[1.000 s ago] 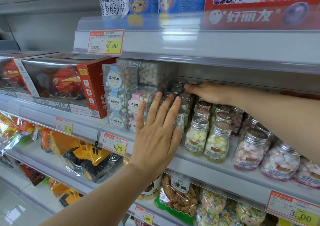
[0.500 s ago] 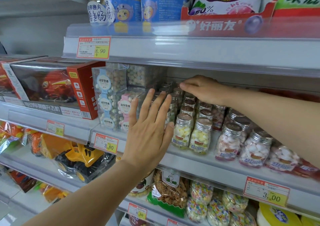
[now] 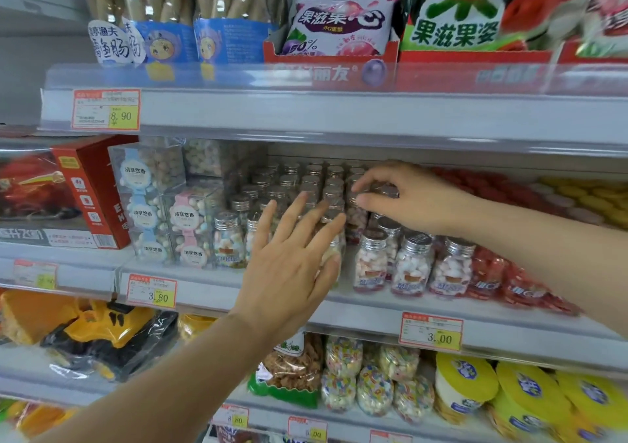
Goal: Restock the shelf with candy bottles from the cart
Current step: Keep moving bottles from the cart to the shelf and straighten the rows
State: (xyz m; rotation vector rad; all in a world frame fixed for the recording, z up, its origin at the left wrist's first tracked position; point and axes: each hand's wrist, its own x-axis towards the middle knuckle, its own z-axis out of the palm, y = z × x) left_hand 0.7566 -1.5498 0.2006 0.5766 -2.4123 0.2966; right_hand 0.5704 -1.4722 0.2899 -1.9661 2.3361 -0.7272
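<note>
The right hand [image 3: 413,198] reaches into the middle shelf [image 3: 339,301] with thumb and fingers curled down over the silver cap of a candy bottle [image 3: 356,220] in the rows of candy bottles [image 3: 306,184]; the fingertips pinch around that cap, though the blur hides how firmly. Just below and to the left of that grip, the left hand [image 3: 292,266] is spread flat, fingers apart and pointing up, its palm against the front bottles, holding nothing. Right of the pinched cap and nearer the shelf edge stand three clear bottles [image 3: 411,266] of white and pink candy with silver caps and blue labels too blurred to read. Left of the flat hand sit clear plastic boxes [image 3: 159,211] of round candies with blue and pink tags printed 清享悠香, and beyond them a red toy box [image 3: 85,191]. Under the hands, the shelf edge carries a price tag [image 3: 152,292] reading 3.80 and another price label [image 3: 431,331] reading 3.00. Above the grip, a tag [image 3: 106,108] on the upper shelf reads 8.90, beneath snack bags [image 3: 455,11] printed 果滋果姿 and a display tray [image 3: 329,68] lettered 好丽友, partly blurred.
</note>
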